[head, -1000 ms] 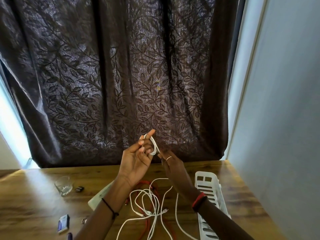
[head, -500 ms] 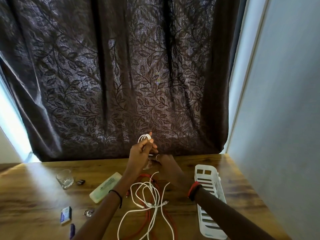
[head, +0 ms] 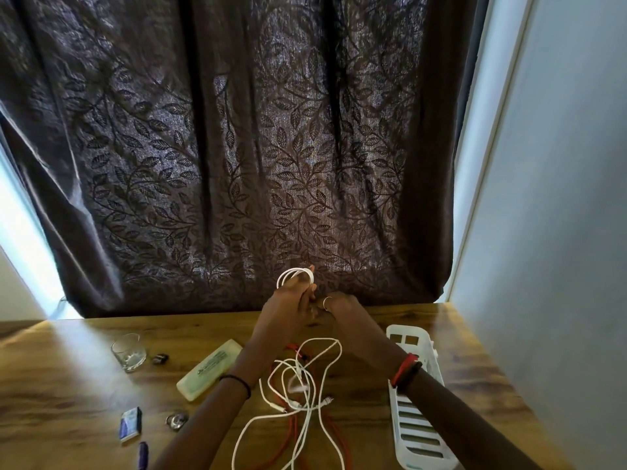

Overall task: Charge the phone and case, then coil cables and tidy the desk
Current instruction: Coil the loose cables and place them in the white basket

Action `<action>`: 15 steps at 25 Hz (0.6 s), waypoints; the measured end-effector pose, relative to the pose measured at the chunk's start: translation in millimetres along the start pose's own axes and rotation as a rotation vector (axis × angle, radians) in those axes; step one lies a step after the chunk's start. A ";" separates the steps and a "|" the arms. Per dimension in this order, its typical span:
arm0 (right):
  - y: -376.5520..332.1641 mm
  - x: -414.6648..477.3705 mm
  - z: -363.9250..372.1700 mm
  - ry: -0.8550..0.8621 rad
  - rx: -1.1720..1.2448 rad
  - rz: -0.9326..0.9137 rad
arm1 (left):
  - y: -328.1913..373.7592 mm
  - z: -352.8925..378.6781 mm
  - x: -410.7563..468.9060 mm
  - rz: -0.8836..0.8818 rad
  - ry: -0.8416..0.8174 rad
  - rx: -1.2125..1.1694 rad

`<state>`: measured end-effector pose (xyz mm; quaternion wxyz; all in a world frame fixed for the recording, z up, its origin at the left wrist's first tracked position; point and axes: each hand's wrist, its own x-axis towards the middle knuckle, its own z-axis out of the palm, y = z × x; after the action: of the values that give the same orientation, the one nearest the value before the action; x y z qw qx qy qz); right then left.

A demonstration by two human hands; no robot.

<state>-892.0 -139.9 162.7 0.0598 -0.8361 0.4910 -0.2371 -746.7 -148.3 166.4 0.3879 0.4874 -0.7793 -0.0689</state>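
Dark leafy curtain (head: 237, 147) backs the wooden tabletop (head: 68, 385). Above it the left hand (head: 288, 307) grips a small coil of white cable (head: 295, 274); loose loops lie tangled below with a red cable (head: 291, 432). Right hand (head: 342, 313) adjoins, fingers curled, grip hidden.

White cable (head: 298, 385) blurred mid-tangle; purple object (head: 143, 454) cut by bottom edge.

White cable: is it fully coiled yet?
No, the left hand holds a small coil, but much white cable lies loose on the desk.
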 end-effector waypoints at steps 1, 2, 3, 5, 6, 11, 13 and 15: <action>3.3 -0.7 -2.5 -0.020 -0.036 -0.008 | -0.5 1.2 0.1 -0.002 -0.038 0.035; 5.6 -1.3 -5.8 -0.019 -0.069 -0.030 | -1.1 2.2 0.1 -0.004 -0.077 0.059; 7.2 -2.2 -8.5 -0.009 -0.084 -0.045 | -1.8 3.6 -0.3 -0.006 -0.120 0.073; 11.2 -1.7 -11.0 0.049 -0.081 -0.045 | -0.9 5.1 -1.7 -0.016 -0.174 0.074; 12.0 -2.9 -12.2 0.077 -0.086 -0.039 | -0.7 5.6 -1.2 -0.021 -0.185 0.077; 10.6 -9.2 -15.8 0.182 -0.244 -0.029 | -6.7 14.4 6.2 -0.130 -0.196 -0.092; 9.4 -12.4 -16.8 0.210 -0.255 -0.064 | -5.7 14.9 7.1 -0.247 -0.237 -0.270; 11.5 -15.4 -16.6 0.215 -0.267 -0.084 | -5.3 13.7 6.3 -0.317 -0.279 -0.400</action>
<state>-914.9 -130.5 168.3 -0.1144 -0.8264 0.4862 -0.2601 -753.6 -159.8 157.8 0.3497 0.5025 -0.7102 -0.3475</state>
